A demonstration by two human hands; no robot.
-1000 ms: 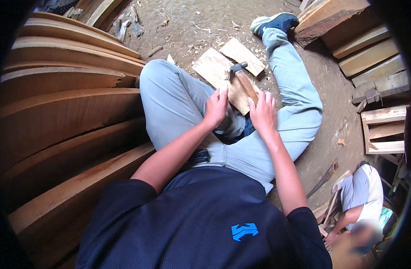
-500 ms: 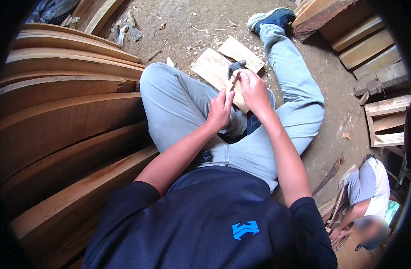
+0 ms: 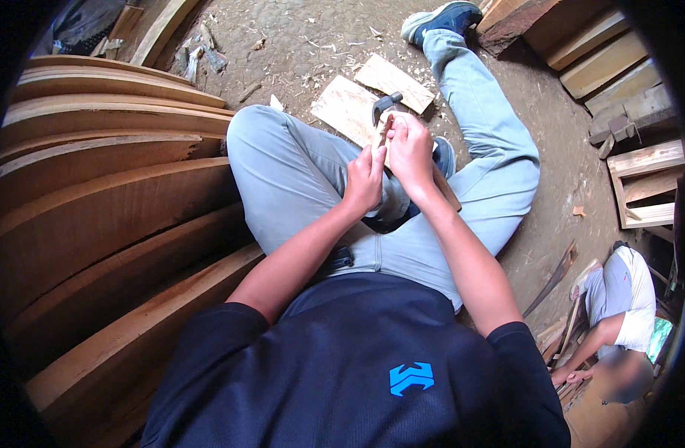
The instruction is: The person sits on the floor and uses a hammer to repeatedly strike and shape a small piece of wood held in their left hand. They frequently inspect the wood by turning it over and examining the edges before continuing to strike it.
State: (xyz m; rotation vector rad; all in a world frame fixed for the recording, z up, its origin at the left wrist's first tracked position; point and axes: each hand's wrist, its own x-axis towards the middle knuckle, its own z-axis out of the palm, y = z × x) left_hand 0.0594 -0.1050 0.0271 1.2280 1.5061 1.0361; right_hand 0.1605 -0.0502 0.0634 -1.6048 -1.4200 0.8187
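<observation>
Between my knees, my left hand (image 3: pixel 365 179) is closed, its thumb and fingers round the lower end of a slim piece of wood (image 3: pixel 382 134). My right hand (image 3: pixel 411 153) pinches that piece higher up. A dark claw hammer head (image 3: pixel 386 106) shows just beyond my fingertips; my hands hide how it joins the wood. Below my right wrist, a brown wooden length (image 3: pixel 446 190) sticks out, mostly hidden. On the ground beneath lie a pale board (image 3: pixel 341 106) and a second, smaller board (image 3: pixel 395 81).
Long curved-looking planks (image 3: pixel 103 187) stack along my left. Wood shavings (image 3: pixel 312 78) litter the dirt floor. At the right are more timbers (image 3: pixel 604 67) and a wooden frame (image 3: pixel 645 183). Another person (image 3: pixel 619 299) sits at the lower right, hands on some wood.
My hands, the slim wood and the hammer head have shifted slightly left and tilted. The brown wooden length now shows below my right wrist. The whole view has moved slightly.
</observation>
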